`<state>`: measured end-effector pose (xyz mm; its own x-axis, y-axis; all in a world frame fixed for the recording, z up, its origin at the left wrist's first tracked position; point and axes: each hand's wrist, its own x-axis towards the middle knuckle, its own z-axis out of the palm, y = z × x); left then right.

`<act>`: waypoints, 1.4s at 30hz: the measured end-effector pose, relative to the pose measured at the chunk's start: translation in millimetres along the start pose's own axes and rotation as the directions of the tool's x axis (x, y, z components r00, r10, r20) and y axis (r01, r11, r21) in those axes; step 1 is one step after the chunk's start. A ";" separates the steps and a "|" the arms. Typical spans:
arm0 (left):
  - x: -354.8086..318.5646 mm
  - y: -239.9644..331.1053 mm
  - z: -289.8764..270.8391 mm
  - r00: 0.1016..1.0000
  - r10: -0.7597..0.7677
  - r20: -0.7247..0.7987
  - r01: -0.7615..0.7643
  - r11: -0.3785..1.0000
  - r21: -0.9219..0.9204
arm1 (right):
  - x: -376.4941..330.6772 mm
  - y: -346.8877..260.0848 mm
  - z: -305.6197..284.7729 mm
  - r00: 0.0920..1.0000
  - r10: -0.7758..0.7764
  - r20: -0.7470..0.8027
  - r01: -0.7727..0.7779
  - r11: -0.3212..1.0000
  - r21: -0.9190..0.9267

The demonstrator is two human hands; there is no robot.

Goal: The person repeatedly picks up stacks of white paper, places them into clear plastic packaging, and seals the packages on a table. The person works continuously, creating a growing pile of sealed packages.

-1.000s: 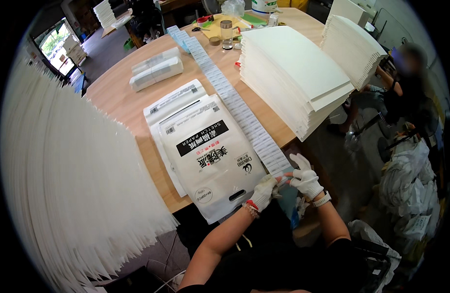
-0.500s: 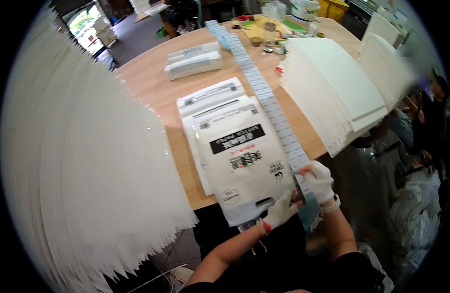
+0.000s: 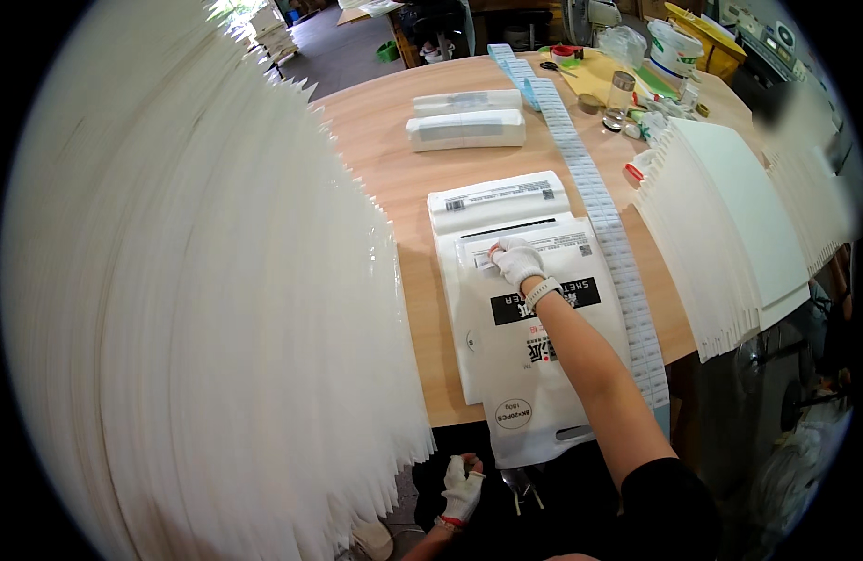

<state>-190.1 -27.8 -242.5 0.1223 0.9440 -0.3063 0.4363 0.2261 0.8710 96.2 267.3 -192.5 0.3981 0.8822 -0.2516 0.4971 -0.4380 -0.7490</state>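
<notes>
A stack of white plastic bags (image 3: 562,360) with black and red print lies on the wooden table before me, its handle slot overhanging the near edge. My right hand (image 3: 517,262), in a white glove with bare fingertips, reaches across the top bag. Its fingers are bent and pressed together on a small pale label (image 3: 485,264) near the bag's far left corner. Down by my lap, left of the bags' near end, is my left hand (image 3: 462,491), also gloved. Its fingers are loosely bent and apart, with nothing visible in them.
A tall stack of white sheets (image 3: 235,309) fills the left side. Along the bags' right runs a long strip of labels (image 3: 600,201). More paper stacks (image 3: 731,224) stand at right. Two white bundles (image 3: 466,130), a glass jar (image 3: 618,101), scissors (image 3: 549,65) and a bucket (image 3: 674,49) are farther back.
My right hand has moved from the label strip's near end to the top bag's far left part. My left hand has left the bag's handle slot and dropped toward my lap. The view has shifted.
</notes>
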 end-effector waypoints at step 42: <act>8.0 14.0 21.3 0.968 0.038 0.246 0.061 0.923 -0.381 | -161.7 63.6 -99.8 0.966 -0.020 -0.260 0.121 0.918 0.379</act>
<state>-164.0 -22.2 -241.0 0.3547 0.8636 -0.3583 0.0702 0.3575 0.9313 140.3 79.5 -138.3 0.5743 0.8158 -0.0685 0.2124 -0.2293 -0.9499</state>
